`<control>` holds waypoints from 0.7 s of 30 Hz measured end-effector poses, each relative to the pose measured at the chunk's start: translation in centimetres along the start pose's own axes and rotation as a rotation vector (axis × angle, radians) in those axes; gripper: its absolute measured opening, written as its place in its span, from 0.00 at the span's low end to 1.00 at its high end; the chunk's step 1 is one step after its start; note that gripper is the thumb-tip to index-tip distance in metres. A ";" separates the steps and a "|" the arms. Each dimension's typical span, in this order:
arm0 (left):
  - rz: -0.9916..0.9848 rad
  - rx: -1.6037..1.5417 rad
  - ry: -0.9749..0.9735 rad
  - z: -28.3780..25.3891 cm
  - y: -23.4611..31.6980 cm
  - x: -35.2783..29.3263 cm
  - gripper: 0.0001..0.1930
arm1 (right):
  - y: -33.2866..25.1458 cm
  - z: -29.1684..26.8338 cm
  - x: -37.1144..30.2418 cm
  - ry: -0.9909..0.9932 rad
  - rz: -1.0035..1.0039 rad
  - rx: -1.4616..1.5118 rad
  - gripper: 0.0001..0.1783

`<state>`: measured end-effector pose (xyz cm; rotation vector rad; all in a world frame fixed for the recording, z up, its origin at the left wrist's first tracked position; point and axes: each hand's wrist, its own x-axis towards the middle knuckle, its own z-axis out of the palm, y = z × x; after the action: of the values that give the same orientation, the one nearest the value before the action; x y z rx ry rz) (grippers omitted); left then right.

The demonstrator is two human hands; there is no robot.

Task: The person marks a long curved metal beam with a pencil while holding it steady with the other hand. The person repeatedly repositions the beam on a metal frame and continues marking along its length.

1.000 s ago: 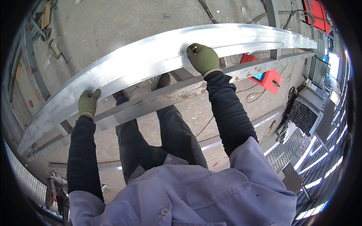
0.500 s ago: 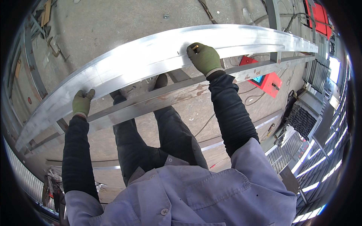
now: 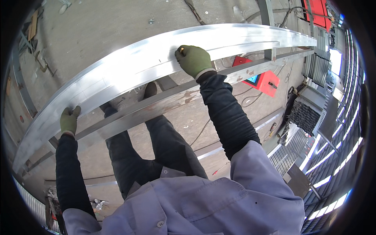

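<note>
A long, shiny silver metal strip (image 3: 129,60) with a bowed outline in this view lies across in front of me, on a steel frame rail (image 3: 172,94). My right hand (image 3: 194,60), in a green glove, is over the strip's near edge, closed around a short yellow pencil-like stick (image 3: 182,49) whose end shows between thumb and fingers. Left of that hand is a small dark mark on the metal. My left hand (image 3: 69,120), gloved too, rests on the near edge farther left, its thumb apart from the fingers. The fingertips' undersides are hidden.
Beyond the rail at the right lies a red machine (image 3: 268,83) with a lit screen and a cable on the floor. Another red box (image 3: 316,13) stands far right. Stacked metal tubes (image 3: 309,117) are at the right. A clamp (image 3: 44,62) lies far left. My legs straddle beneath the rail.
The whole scene has shifted left in view. My right hand sits a little farther right of the dark mark, still closed on the stick. The left hand stays at the strip's near edge.
</note>
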<state>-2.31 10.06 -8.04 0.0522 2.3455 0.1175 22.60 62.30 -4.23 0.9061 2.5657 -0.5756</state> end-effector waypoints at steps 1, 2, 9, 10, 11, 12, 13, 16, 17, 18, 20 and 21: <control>-0.002 -0.005 -0.007 0.1 0.1 0.0 0.46 | 1.0 -0.4 -0.1 0.013 0.016 -0.008 0.17; -0.005 -0.009 -0.014 0.2 0.2 0.1 0.46 | 2.2 -0.6 -0.1 0.025 0.032 -0.015 0.17; -0.022 0.007 -0.017 0.4 -0.1 0.5 0.47 | 8.9 -2.8 0.3 0.073 0.204 -0.002 0.19; -0.015 0.008 -0.008 0.4 -0.4 0.6 0.47 | 9.9 -2.8 0.5 0.080 0.229 -0.004 0.19; -0.008 0.010 0.000 0.4 -0.7 0.7 0.47 | 10.9 -2.9 0.8 0.087 0.254 -0.006 0.20; -0.001 0.010 0.006 0.4 -0.5 0.6 0.47 | 11.7 -3.1 0.8 0.082 0.267 0.034 0.21; -0.015 0.023 -0.028 0.3 -0.3 0.6 0.46 | 12.5 -3.3 0.9 0.088 0.278 0.049 0.21; -0.034 0.042 -0.075 -0.2 0.0 0.7 0.46 | 14.1 -3.5 1.0 0.119 0.298 0.105 0.22; -0.025 0.033 -0.055 0.1 -0.4 0.8 0.45 | 14.5 -3.3 1.0 0.119 0.306 0.099 0.22; -0.017 0.025 -0.034 0.2 -0.7 0.8 0.45 | 14.5 -3.3 1.1 0.118 0.313 0.094 0.22; 0.001 0.001 -0.001 0.6 -1.4 1.0 0.45 | 14.5 -3.3 1.2 0.120 0.319 0.087 0.22; 0.010 -0.011 0.015 0.7 -1.7 1.1 0.44 | 14.6 -3.2 1.3 0.122 0.318 0.084 0.22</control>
<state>-2.55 8.51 -9.47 0.0574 2.3600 0.1359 30.55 74.92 -5.78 1.3844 2.4417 -0.5511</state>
